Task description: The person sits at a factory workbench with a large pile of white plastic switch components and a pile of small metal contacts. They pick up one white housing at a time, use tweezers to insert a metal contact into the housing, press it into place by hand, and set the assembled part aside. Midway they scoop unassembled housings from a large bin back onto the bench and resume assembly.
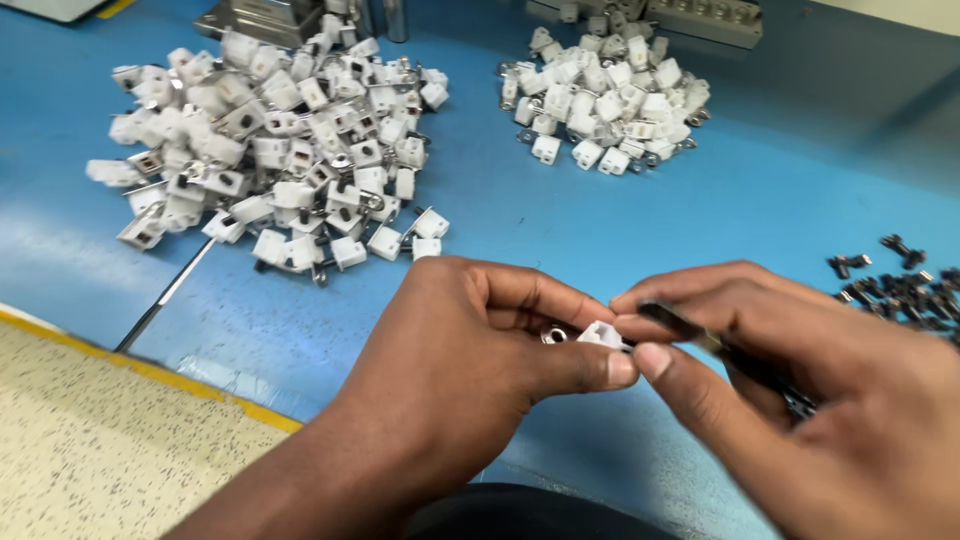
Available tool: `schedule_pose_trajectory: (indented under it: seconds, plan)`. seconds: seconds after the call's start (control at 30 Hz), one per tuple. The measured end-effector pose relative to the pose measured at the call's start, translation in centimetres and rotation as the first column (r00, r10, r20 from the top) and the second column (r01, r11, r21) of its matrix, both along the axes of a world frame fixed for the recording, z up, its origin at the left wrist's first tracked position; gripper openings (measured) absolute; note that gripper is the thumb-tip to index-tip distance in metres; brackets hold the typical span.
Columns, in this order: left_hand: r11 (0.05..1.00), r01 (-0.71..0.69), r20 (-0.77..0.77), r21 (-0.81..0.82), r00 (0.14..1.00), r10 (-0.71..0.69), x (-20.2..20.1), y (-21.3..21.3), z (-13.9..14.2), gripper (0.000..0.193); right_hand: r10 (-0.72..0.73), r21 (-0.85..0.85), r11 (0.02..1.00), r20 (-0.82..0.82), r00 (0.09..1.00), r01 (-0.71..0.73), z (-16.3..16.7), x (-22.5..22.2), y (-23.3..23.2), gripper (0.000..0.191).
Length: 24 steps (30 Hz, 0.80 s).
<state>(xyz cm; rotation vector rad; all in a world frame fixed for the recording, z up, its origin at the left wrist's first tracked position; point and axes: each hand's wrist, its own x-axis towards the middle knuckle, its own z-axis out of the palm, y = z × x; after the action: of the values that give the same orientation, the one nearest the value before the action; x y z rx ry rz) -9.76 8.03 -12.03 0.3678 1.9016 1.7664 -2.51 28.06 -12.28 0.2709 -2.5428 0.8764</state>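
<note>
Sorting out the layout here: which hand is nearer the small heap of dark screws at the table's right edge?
Right. The right hand sits just below and left of the dark screws; the left hand is farther left, pinching a small white part.

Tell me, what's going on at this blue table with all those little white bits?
A person is working with bare hands over a blue table. The left hand pinches a small white plastic part with a metal ring, while the right hand holds a thin dark tool against it. Two heaps of similar white parts lie farther back, a big one and a smaller one. Small dark screws sit at the right.
</note>
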Motion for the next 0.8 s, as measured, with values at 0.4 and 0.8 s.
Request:
schedule_pose_trajectory:
  seconds: [0.4,0.8]
  plan:
    - [0.995,-0.072,-0.141,-0.064,0.988,0.062,-0.4,0.4,1.0,0.023,0.141,-0.651,0.756,0.055,0.988,-0.071,2.4,-3.5,0.6,0.012]
    - [0.783,-0.115,-0.039,-0.612,0.993,0.115,-2.0,-0.5,1.4,0.024,0.031,-0.865,0.457,0.25,0.968,0.208,0.0,-7.8,1.4,0.021]
